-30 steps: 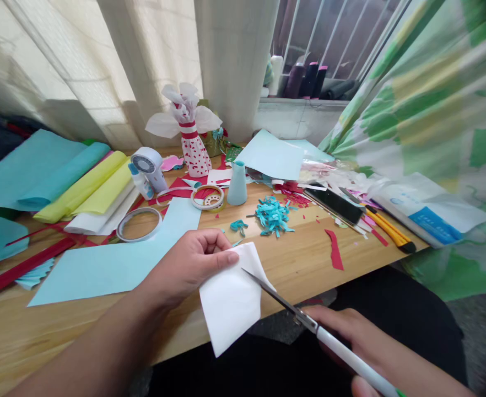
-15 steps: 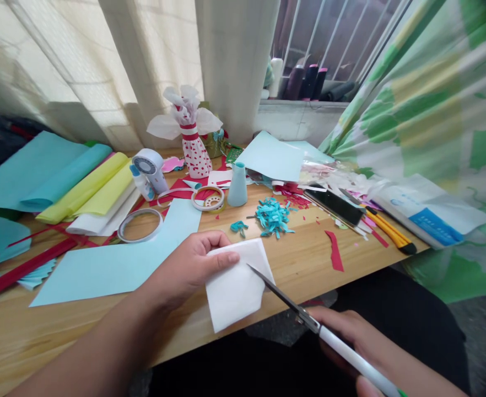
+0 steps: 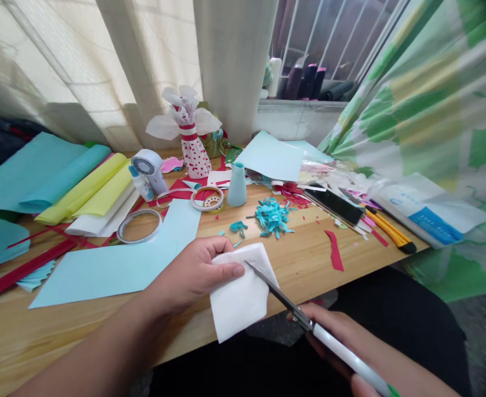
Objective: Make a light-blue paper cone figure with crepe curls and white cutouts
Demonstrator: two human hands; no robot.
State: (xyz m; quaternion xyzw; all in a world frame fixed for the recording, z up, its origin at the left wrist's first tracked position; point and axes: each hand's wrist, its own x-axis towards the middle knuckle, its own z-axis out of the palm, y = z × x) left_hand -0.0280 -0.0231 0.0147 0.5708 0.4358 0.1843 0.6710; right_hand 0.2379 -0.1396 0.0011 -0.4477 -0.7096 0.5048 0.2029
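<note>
In the head view, the left hand (image 3: 193,273) pinched a folded white paper (image 3: 238,300) tightly between thumb and fingers, over the near edge of the tabletop (image 3: 32,353). The right hand (image 3: 334,336) was closed firmly around white-handled scissors (image 3: 296,314), their narrowly parted blades touching the paper's right edge.

The one view is worn on the person's head, facing forward and down across a wooden table (image 3: 309,248) toward a barred window (image 3: 309,49) at upper centre. The left hand (image 3: 193,273) and right hand (image 3: 334,336) appear nearest, at the frame's bottom.
</note>
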